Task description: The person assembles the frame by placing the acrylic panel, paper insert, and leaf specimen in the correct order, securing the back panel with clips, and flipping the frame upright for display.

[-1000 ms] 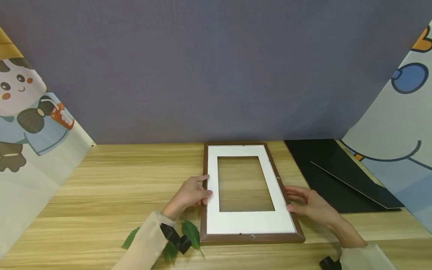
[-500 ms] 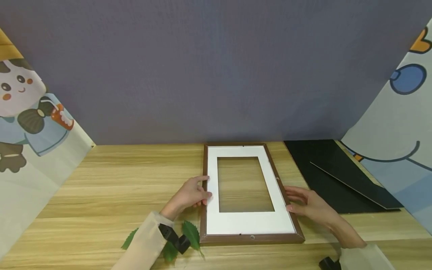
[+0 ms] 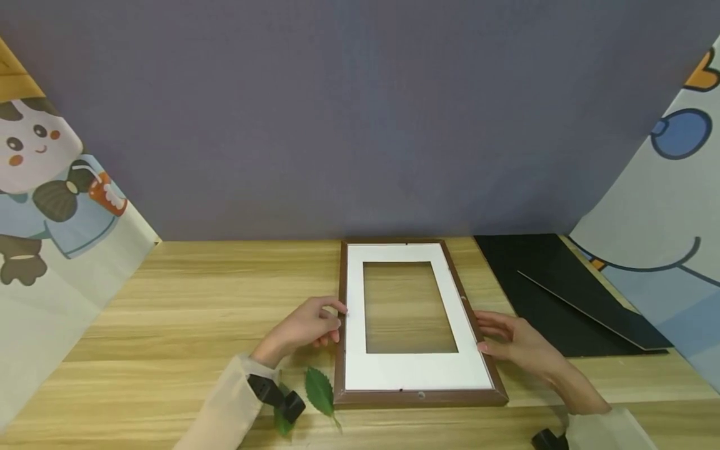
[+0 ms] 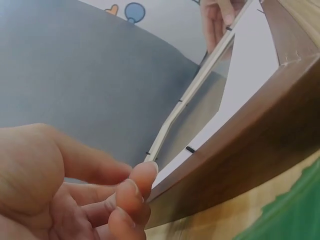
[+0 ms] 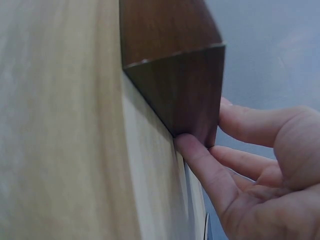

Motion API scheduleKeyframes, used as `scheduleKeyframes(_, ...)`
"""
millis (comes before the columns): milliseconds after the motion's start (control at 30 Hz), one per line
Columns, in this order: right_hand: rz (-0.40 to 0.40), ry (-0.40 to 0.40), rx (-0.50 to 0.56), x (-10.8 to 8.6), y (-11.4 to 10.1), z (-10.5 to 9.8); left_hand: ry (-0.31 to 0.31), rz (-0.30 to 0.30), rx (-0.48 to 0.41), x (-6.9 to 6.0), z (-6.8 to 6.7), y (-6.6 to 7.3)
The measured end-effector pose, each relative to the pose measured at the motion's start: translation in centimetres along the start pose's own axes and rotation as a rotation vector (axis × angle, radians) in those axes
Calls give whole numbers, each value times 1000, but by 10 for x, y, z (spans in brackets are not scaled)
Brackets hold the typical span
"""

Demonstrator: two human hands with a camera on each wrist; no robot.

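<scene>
A brown picture frame (image 3: 420, 398) lies face down on the wooden table, small tabs and holes showing along its back. Inside it sits a white mat board (image 3: 416, 373) with a rectangular window, through which wood grain shows. My right hand (image 3: 520, 342) grips the frame's right side; in the right wrist view the thumb is on the upper edge and fingers reach to the lower one. At the left side, my left hand (image 3: 306, 322) has loosely bent fingers beside the rail; whether the fingertips (image 4: 145, 172) touch it I cannot tell.
Two black boards (image 3: 540, 250) overlap on the table at the right, one lying askew. Green leaves (image 3: 319, 390) lie by the frame's lower left corner, partly under my left sleeve. A grey wall panel (image 3: 360, 125) stands behind, with cartoon-printed panels on both sides.
My left hand has drawn back a little to the left, its thumb coming off the mat board. My right hand and the picture frame have stayed in place.
</scene>
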State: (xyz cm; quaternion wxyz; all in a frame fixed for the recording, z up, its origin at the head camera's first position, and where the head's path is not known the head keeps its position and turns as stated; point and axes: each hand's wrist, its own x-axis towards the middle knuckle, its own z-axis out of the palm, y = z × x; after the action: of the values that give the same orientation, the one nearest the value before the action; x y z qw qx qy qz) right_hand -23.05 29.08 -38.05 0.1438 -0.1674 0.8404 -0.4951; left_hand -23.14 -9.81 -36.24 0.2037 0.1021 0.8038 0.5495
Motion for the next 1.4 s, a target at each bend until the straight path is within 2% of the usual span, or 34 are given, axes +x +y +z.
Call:
scheduleKeyframes(233, 8, 3, -6, 0, 0, 0, 14, 10, 5, -13, -12, -1)
scheduleKeyframes(467, -4, 2, -7, 0, 0, 0, 38, -9, 20, -23, -20, -1)
scheduleKeyframes(667, -1, 2, -8, 1, 0, 0, 63, 20, 70, -32, -30, -3)
scheduleKeyframes(867, 3, 1, -14, 0, -1, 0, 87, 5, 92, -41, -42, -8)
scheduleKeyframes(1400, 8, -2, -21, 0, 1, -1, 77, 6, 148, -66, -61, -27)
